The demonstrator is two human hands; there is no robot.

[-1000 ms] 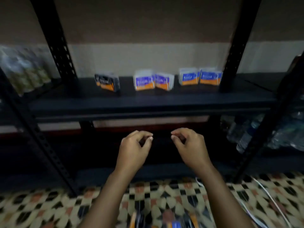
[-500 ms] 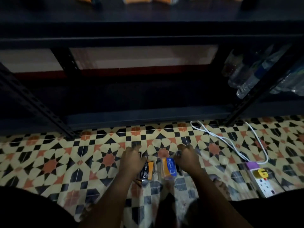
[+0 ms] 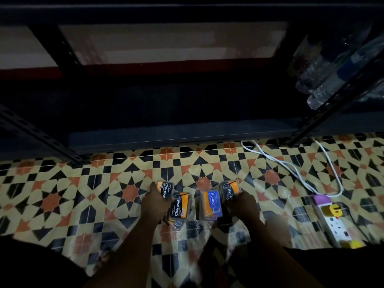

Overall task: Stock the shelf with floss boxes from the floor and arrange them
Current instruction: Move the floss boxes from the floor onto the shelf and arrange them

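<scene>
Left grip [image 3: 153,206] holds 1 Charcoal box [image 3: 165,189]; right grip [image 3: 243,204] holds another charcoal box [image 3: 229,191].

down at the patterned floor [image 3: 62,196]: left hand [image 3: 152,206] gripping a charcoal box [image 3: 165,189], right hand [image 3: 243,206] gripping another charcoal box [image 3: 229,191]. between them a third charcoal box [image 3: 179,207] and a blue round box [image 3: 211,205]. white power strip [image 3: 334,222] off right.

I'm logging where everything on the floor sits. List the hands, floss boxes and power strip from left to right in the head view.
Left hand → upper Charcoal box → lower Charcoal box → blue Round box → right-side Charcoal box → right hand → power strip.
</scene>
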